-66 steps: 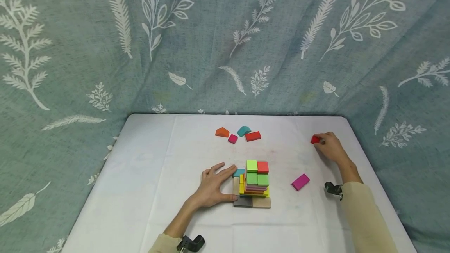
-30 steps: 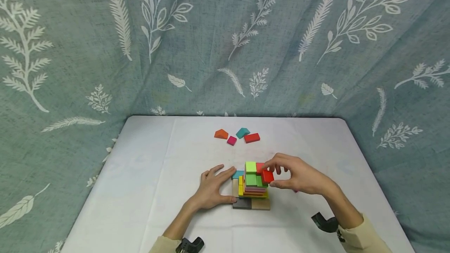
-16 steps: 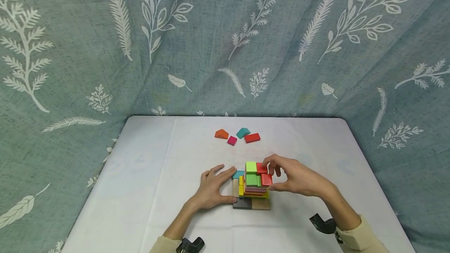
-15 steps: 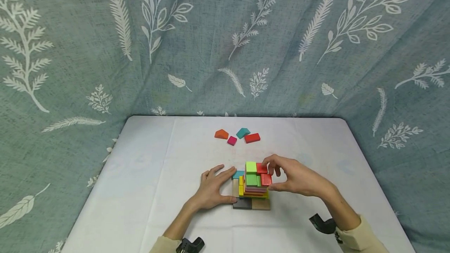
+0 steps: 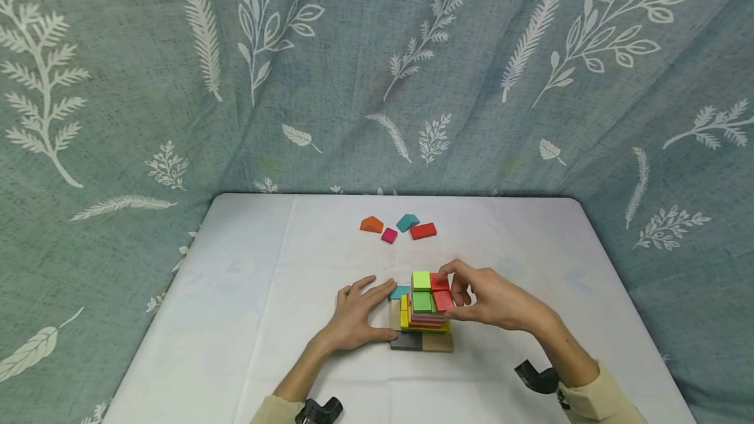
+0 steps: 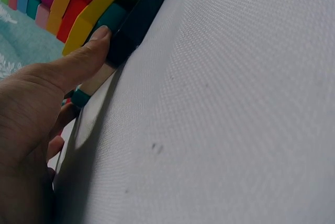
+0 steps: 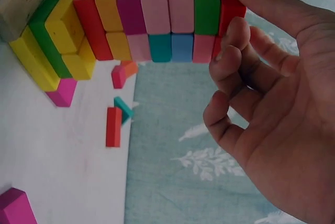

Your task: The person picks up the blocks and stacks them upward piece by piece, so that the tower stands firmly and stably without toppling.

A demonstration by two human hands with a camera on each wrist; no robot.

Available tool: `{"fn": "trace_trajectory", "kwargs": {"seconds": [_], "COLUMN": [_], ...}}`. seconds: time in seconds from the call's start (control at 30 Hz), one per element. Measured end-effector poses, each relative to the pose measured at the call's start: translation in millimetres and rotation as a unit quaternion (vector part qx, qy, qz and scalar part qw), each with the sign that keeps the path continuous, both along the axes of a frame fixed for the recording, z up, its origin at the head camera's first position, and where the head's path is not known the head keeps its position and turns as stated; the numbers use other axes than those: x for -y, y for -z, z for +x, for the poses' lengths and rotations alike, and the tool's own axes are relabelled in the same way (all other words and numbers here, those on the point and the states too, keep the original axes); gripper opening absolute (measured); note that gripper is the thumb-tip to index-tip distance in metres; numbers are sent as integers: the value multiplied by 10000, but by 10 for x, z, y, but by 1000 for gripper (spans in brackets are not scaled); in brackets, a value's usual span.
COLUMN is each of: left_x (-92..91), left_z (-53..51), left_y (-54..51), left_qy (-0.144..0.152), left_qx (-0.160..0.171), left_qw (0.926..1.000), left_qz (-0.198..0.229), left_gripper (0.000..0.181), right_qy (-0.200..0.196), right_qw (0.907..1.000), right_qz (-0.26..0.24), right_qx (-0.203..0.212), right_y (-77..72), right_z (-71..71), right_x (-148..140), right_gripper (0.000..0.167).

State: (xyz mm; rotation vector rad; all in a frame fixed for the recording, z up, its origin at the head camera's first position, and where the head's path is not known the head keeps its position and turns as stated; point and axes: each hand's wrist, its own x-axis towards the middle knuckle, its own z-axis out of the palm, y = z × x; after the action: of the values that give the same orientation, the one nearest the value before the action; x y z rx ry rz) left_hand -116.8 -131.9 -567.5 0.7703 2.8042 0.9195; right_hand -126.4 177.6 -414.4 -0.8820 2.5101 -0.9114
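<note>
A tall tower of coloured wooden blocks (image 5: 421, 302) stands near the middle of the table. My right hand (image 5: 495, 298) pinches a red block (image 5: 443, 300) between thumb and fingers at the tower's top right front corner. In the right wrist view this red block (image 7: 230, 4) lies against the green block (image 7: 205, 4) beneath it. My left hand (image 5: 355, 320) rests on the left of the tower with fingers spread. Its thumb touches a dark block (image 6: 138, 22) in the bottom layer, and a fingertip reaches the teal base block (image 5: 399, 292).
Behind the tower lie loose blocks: an orange one (image 5: 371, 224), a pink one (image 5: 389, 235), a teal one (image 5: 408, 222) and a red one (image 5: 423, 231). A magenta block (image 7: 17, 206) lies on the white-covered table (image 5: 283, 241), hidden in the head view. Patterned cloth (image 5: 353, 84) hangs around.
My right hand brought the red block from the table's far right to the tower top, then slid it slightly left, covering more of the green block. My left hand stayed in place.
</note>
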Motion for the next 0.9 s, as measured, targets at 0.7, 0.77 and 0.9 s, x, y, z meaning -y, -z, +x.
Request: {"fn": "trace_trajectory", "kwargs": {"seconds": [0.7,0.77,0.9], "left_x": [-5,-4,-1], "left_z": [0,2,0], "left_y": [-28,-26,-14], "left_qy": [-6,-5,-1], "left_qx": [84,120,121], "left_qw": [9999,9999,9999], "left_qz": [83,85,59], "left_gripper": [97,97,97], "right_qy": [128,257,426], "right_qw": [9995,9985,9946], "right_qz": [-101,-64,275], "right_qx": [283,472,906], "right_y": [45,137,422], "right_z": [-43,-80,-102], "right_x": [-116,-165,-175], "right_gripper": [77,84,97]}}
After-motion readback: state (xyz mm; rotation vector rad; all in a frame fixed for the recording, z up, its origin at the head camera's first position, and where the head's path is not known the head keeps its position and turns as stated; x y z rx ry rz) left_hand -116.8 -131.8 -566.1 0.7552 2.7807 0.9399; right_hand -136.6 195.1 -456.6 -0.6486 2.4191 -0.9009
